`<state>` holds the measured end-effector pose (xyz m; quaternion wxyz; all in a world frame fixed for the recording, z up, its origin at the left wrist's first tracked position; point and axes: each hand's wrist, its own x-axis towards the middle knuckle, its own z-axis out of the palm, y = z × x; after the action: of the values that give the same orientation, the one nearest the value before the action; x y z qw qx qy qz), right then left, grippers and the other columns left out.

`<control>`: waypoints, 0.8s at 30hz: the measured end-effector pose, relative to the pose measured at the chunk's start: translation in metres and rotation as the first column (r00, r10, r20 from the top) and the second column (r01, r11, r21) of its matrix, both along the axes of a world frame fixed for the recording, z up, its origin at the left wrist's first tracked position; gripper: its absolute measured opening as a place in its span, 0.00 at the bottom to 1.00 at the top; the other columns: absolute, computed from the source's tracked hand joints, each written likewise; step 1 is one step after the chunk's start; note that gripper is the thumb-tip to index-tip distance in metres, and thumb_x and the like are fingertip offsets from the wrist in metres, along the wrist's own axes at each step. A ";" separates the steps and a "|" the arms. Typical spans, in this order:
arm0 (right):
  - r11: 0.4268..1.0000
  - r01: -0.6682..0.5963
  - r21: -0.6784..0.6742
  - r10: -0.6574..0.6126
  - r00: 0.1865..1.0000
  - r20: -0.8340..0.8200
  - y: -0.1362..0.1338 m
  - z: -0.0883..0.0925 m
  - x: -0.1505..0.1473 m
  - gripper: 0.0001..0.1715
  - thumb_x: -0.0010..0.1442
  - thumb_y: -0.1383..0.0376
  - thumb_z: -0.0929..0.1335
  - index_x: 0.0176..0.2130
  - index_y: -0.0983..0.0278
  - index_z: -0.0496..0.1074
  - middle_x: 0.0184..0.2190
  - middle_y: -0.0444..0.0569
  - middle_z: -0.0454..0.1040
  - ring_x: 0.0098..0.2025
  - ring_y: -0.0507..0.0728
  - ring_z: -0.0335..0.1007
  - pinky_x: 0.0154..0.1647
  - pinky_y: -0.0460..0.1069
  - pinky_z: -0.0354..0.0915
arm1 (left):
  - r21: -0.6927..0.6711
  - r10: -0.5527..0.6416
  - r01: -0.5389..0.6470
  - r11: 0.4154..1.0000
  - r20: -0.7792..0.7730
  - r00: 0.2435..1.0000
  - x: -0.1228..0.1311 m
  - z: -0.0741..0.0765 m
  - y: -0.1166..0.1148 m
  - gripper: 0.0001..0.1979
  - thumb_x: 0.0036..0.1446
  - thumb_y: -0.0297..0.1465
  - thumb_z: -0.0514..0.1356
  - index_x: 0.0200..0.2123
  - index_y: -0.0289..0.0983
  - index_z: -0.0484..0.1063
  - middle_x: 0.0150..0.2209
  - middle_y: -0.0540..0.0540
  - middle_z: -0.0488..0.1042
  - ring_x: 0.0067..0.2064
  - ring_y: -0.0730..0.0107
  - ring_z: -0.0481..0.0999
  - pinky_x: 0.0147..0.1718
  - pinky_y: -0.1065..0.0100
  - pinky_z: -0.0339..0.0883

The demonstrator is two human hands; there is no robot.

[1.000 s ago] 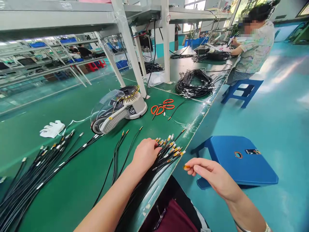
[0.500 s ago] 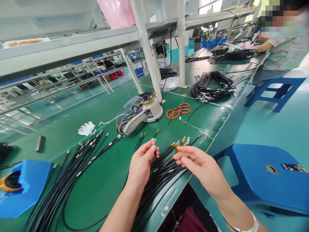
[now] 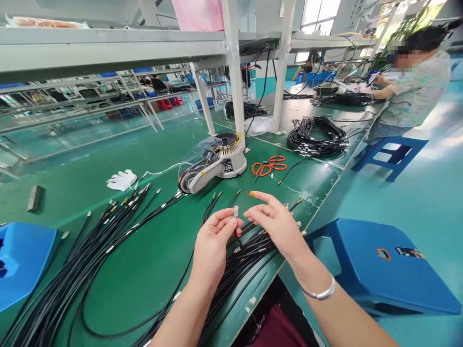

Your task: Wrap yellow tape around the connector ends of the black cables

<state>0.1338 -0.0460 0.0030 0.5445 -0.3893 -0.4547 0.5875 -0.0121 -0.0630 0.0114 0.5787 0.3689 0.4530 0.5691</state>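
My left hand [image 3: 214,241] is closed in a pinch on a black cable [image 3: 238,237], just below its small silver connector [image 3: 236,211], which points up. Beside it, my right hand [image 3: 278,222] carries a small piece of amber tape [image 3: 250,193] on its index fingertip. The thumb of that hand is apart from the tape, close to the connector. Beneath both hands lies a bundle of black cables [image 3: 249,255], some ends with metal plugs. My right hand partly hides those ends.
A tape dispenser [image 3: 220,166] stands behind my hands, near orange-handled scissors [image 3: 269,166]. More cables [image 3: 104,241] and a white glove [image 3: 122,180] lie left. Coiled cables [image 3: 316,137] rest farther back. A blue stool [image 3: 376,246] stands right; a co-worker [image 3: 415,96] sits beyond.
My right hand has moved left and up, bringing the amber tape nearer the connector. My left hand still pinches the cable. The camera view has levelled out.
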 end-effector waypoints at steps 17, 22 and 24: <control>1.000 -0.019 -0.010 0.018 0.995 -0.096 -0.041 -0.007 -0.011 0.16 0.59 0.62 0.69 0.48 0.57 0.76 0.49 0.47 0.75 0.53 0.59 0.70 0.56 0.55 0.66 | 0.313 0.299 -0.219 0.924 -0.236 0.924 0.017 -0.012 -0.010 0.05 0.52 0.28 0.64 0.32 0.38 0.71 0.26 0.53 0.74 0.23 0.76 0.71 0.25 0.73 0.68; 1.000 -0.010 -0.019 0.008 0.995 -0.099 -0.041 -0.009 -0.011 0.16 0.59 0.61 0.69 0.48 0.57 0.76 0.50 0.48 0.75 0.53 0.60 0.70 0.56 0.56 0.66 | 0.367 0.349 -0.222 0.903 -0.328 0.878 0.016 -0.019 -0.012 0.01 0.55 0.27 0.62 0.31 0.38 0.74 0.28 0.51 0.75 0.24 0.76 0.71 0.26 0.73 0.68; 1.000 -0.011 -0.025 0.009 0.996 -0.092 -0.040 -0.009 -0.012 0.16 0.59 0.61 0.69 0.48 0.56 0.76 0.50 0.47 0.75 0.54 0.60 0.70 0.57 0.56 0.66 | 0.378 0.350 -0.212 0.901 -0.348 0.870 0.014 -0.022 -0.012 0.02 0.56 0.28 0.61 0.32 0.39 0.74 0.29 0.51 0.75 0.25 0.76 0.71 0.26 0.72 0.68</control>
<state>0.1216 -0.0860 -0.0061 0.5569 -0.3666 -0.4238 0.6130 0.0023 -0.0751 -0.0101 0.3114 0.4993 0.5119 0.6259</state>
